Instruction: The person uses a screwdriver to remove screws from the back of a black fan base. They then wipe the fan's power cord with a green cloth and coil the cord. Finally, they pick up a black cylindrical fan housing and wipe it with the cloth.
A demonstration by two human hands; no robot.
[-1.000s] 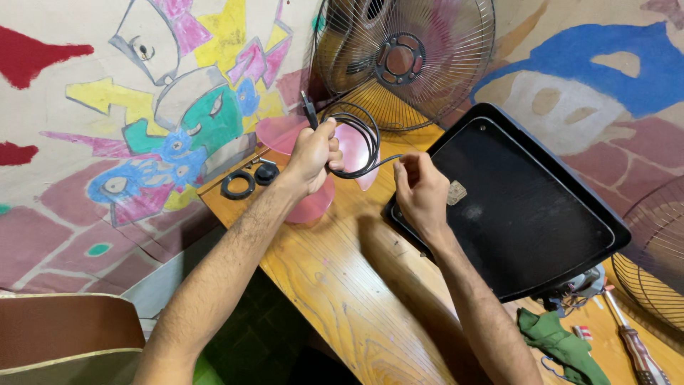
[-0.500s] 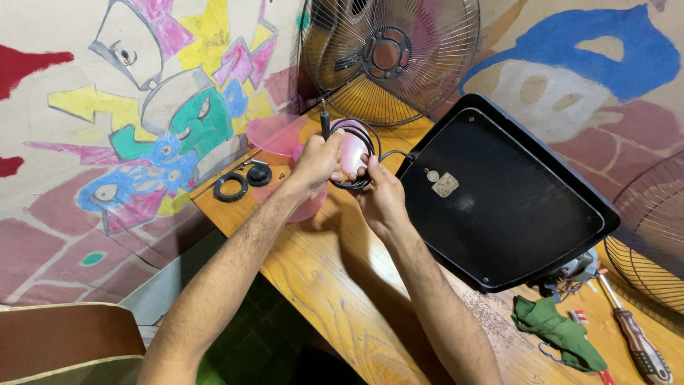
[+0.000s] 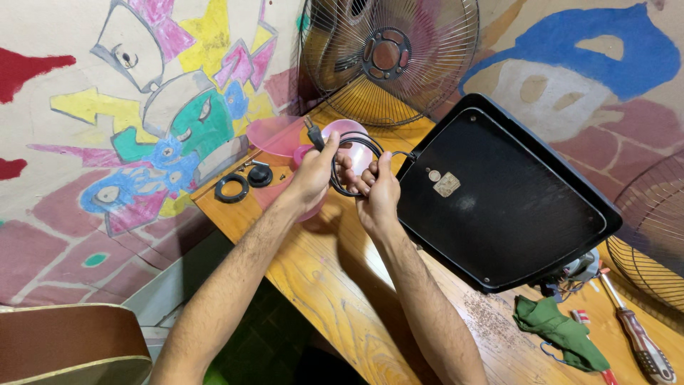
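Note:
My left hand (image 3: 315, 171) grips a coiled black power cord (image 3: 350, 165) near its plug (image 3: 311, 130), which sticks up above the fingers. My right hand (image 3: 377, 194) holds the other side of the same coil, close against the left hand. The cord runs to the edge of a large black fan base (image 3: 499, 192) lying tilted on the wooden workbench (image 3: 328, 278). Pink translucent fan blades (image 3: 281, 135) lie under and behind the hands.
A metal fan grille (image 3: 388, 60) stands at the back against the painted wall. Two black ring parts (image 3: 242, 182) lie at the bench's left corner. A green cloth (image 3: 559, 331), a screwdriver (image 3: 638, 339) and another grille (image 3: 652, 235) sit to the right.
The hands have come together and the cord is wound into a tighter coil. The view has shifted slightly, with the fan base now closer to the hands.

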